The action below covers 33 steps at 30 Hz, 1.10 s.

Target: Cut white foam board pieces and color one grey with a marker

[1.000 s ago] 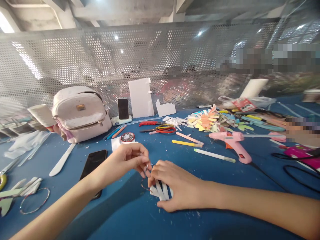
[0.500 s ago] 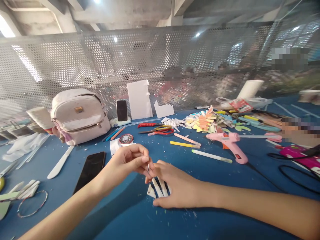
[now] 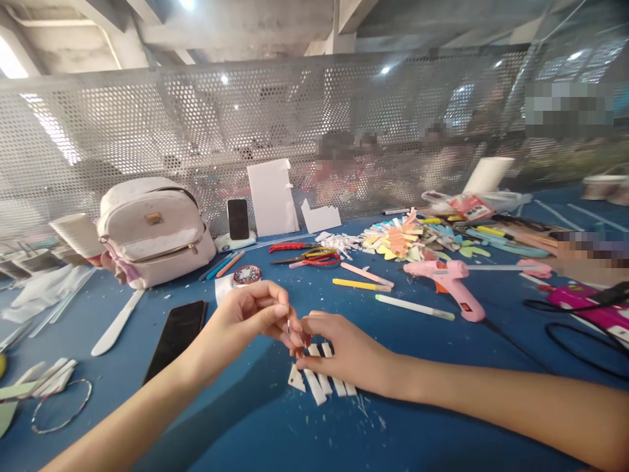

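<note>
Blue table point(image 3: 304, 447) before a perforated screen point(image 3: 275, 108), two hands meeting above white strips.
Far left lies a thin loop point(image 3: 49, 431), with a backpack point(image 3: 152, 246) farther back, then a white knife point(image 3: 115, 326) and a phone point(image 3: 175, 337) beside the left forearm; the left hand point(image 3: 258, 318) is curled, thumb and fingertips closed on a sliver point(image 3: 289, 326) too small to identify; just below those fingertips a white chip point(image 3: 295, 379) lies on the table, and the strips point(image 3: 315, 387) fan out from there, partly under the right hand point(image 3: 339, 347), whose fingers are half bent against the left fingertips, thumb over the strips, though whether it grips anything I cannot tell; farther right, beyond the right forearm, lie a marker point(image 3: 415, 307) and a pink glue gun point(image 3: 457, 282).
</note>
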{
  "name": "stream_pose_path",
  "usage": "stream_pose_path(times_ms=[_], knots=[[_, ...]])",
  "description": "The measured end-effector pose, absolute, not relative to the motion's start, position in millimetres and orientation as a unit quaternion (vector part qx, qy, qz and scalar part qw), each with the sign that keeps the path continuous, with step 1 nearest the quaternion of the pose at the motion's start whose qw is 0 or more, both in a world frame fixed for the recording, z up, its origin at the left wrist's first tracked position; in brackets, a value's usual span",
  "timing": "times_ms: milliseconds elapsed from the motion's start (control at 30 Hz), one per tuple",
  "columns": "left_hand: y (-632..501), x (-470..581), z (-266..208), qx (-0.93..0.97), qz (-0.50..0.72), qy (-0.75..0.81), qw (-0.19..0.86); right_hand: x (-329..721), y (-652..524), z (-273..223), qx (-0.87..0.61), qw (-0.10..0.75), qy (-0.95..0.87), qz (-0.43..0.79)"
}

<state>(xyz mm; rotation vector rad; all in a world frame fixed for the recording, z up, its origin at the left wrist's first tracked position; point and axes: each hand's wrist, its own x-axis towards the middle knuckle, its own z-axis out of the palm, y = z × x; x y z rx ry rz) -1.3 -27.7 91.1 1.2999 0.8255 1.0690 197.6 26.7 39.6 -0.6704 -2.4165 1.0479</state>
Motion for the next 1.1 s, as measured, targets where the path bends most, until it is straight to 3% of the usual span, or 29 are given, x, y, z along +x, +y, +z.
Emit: stream_pose_path(times_ms=[200, 533, 1100], knots=[[-25.5, -5.6, 91.7, 0.563, 0.459, 0.371, 0.579, 199.0, 25.1, 44.8, -0.246, 0.168, -0.849, 0.436], [-20.8, -8.9, 90.2, 0.570, 0.437, 0.395, 0.573, 189.4, 27.9, 43.6, -0.229, 0.131, -0.874, 0.407], [-15.8, -13.6, 87.2, 0.570, 0.428, 0.403, 0.574, 182.7, 32.7, 31.7, -0.219, 0.134, -0.890, 0.376]])
